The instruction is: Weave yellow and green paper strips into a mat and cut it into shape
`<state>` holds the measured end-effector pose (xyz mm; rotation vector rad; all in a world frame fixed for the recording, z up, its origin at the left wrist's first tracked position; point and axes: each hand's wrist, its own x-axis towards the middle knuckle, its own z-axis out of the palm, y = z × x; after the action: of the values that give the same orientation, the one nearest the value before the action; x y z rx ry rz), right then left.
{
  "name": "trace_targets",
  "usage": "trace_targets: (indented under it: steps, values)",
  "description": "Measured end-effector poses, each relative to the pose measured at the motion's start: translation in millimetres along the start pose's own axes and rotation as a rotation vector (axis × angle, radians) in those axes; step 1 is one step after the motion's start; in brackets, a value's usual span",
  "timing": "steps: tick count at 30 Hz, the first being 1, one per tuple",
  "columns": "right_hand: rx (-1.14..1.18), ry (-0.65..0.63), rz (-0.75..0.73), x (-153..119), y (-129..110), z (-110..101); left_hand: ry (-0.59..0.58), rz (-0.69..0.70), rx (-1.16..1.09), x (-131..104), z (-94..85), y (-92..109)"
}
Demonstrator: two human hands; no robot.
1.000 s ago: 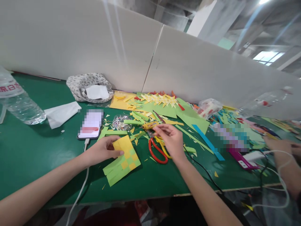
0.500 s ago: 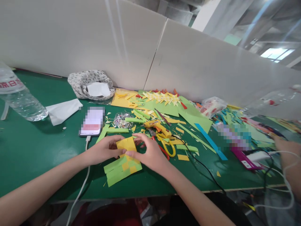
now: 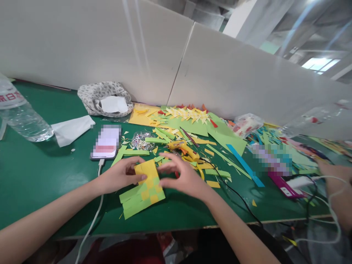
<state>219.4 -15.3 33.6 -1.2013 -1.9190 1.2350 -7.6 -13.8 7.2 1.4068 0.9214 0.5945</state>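
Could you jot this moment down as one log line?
left hand: holding paper | right hand: open, at paper's edge, contact unclear | glue gun: lying among scraps

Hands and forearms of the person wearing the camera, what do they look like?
The left hand and right hand are bare, with no gloves, rings, watches or bracelets visible. Both forearms are uncovered, with no sleeves in view.

Water bottle (image 3: 30, 123) at left; white tissue (image 3: 72, 131) beside it; phone (image 3: 106, 142), cable (image 3: 96, 214) plugged in; spotted pouch (image 3: 92, 99) behind
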Motion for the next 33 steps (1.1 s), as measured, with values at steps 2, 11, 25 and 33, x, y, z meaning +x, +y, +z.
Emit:
trace_targets:
  steps: [2, 11, 25, 33]
  values:
    - [-0.061, -0.183, 0.034, -2.9, -4.7, 3.8, 0.0, 0.012, -0.005, 0.3, -0.2, -2.2]
    - [-0.246, 0.435, -0.011, 8.0, 10.4, -37.0, 0.043, -0.003, 0.036, 0.8, -0.9, 1.0]
    - [0.051, 0.252, 0.041, 13.0, 6.9, 29.2, 0.089, -0.019, -0.033, 3.9, -1.9, -4.0]
    - [0.057, 0.357, 0.048, 11.5, 15.9, 40.0, 0.147, -0.037, -0.028, 3.3, -3.5, -2.1]
